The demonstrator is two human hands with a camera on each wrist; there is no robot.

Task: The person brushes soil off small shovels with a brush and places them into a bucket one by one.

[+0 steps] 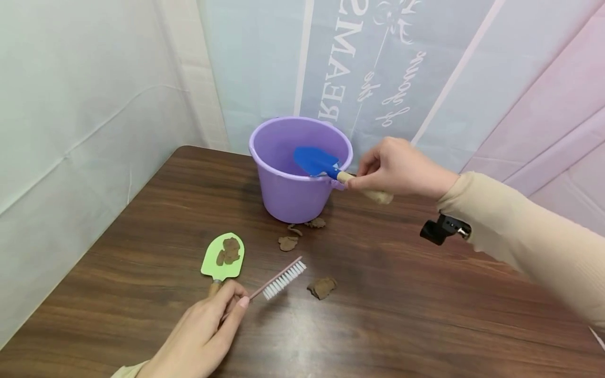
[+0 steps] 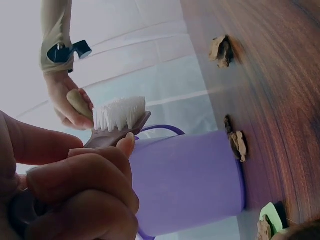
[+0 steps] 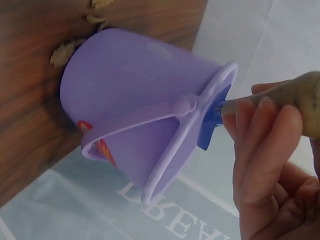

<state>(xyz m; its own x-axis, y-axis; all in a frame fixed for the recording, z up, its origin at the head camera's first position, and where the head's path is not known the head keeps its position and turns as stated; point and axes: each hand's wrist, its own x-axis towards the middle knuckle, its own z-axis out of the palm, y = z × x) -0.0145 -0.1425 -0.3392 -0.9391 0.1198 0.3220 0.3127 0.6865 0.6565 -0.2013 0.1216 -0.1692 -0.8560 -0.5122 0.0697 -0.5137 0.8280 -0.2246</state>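
My right hand [image 1: 397,168] grips the wooden handle of a blue hand trowel [image 1: 313,160], whose blade is tilted over the mouth of a purple bucket [image 1: 298,197]. In the right wrist view the blade [image 3: 210,122] shows at the bucket's rim, partly hidden by it. With my left hand [image 1: 203,328] I hold a pink brush [image 1: 283,278] by its handle, white bristles facing right above the table. Close by that hand a green trowel [image 1: 210,265] lies on the table, bearing brown crumbly pieces [image 1: 230,251]; the left hand partly hides its wooden handle.
Brown flakes lie on the wooden table [image 1: 402,315]: one flake [image 1: 322,287] right of the brush, another flake [image 1: 288,242] in front of the bucket, and more against its base. Behind the bucket hangs a printed cloth [image 1: 255,63]; a white cloth [image 1: 94,94] borders the left side.
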